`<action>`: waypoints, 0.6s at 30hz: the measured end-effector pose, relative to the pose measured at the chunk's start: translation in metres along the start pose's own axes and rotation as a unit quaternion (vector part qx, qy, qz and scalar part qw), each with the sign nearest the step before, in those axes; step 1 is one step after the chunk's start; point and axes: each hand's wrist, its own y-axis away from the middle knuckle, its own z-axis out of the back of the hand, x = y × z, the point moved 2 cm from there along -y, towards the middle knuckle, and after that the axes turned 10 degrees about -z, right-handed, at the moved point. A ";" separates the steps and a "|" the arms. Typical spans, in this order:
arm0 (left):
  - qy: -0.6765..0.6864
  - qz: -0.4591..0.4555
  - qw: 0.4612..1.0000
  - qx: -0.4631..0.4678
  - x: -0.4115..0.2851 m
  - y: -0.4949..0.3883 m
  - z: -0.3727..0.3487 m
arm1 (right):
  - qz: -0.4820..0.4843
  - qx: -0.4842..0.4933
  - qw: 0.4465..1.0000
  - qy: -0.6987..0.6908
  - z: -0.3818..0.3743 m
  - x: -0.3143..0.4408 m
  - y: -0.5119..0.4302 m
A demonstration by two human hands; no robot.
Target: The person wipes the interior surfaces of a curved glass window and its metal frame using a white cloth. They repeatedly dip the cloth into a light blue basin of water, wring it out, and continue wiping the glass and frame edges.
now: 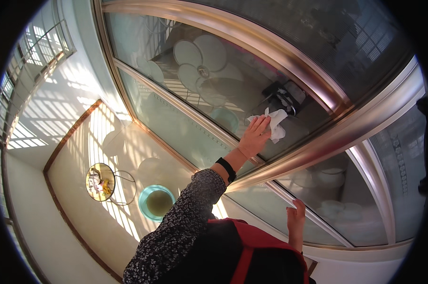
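Observation:
My left hand (255,137), with a black band at its wrist, presses a crumpled white cloth (278,124) against a glass pane (221,88) in a copper-coloured metal frame. The cloth sticks out beyond the fingertips. My right hand (296,214) is raised at the lower right, near the silver rail (315,216) of another glazed panel. Its fingers are bent and apart, with no object visible in them; whether it touches the rail cannot be told. Flower-like round shapes and a dark object show in or through the left pane.
A turquoise basin (142,202) with murky water stands on the pale floor at lower left. Beside it is a round stool (100,182) with cloth-like items on its seat and metal legs. A metal railing (40,39) runs at upper left. Barred sunlight falls across floor and wall.

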 end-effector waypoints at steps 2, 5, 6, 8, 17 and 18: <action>-0.028 0.065 0.995 -0.068 0.031 0.007 0.013 | -0.004 0.005 0.999 -0.053 -0.001 -0.003 0.002; 0.063 0.428 0.859 -0.275 0.104 0.023 0.038 | -0.005 -0.025 1.000 0.003 0.008 -0.022 0.015; 0.037 0.429 0.855 -0.289 0.108 0.027 0.040 | -0.019 -0.030 0.999 0.015 0.010 -0.029 0.022; 0.110 0.373 0.892 -0.229 0.095 0.031 0.028 | -0.092 -0.034 0.995 0.000 0.013 -0.040 0.028; 0.013 -0.029 0.999 0.037 -0.012 0.001 0.014 | 0.013 0.003 0.999 0.030 -0.011 0.007 0.012; -0.007 -0.069 0.997 0.032 -0.010 -0.025 0.017 | 0.006 0.002 1.000 0.028 -0.012 0.009 0.011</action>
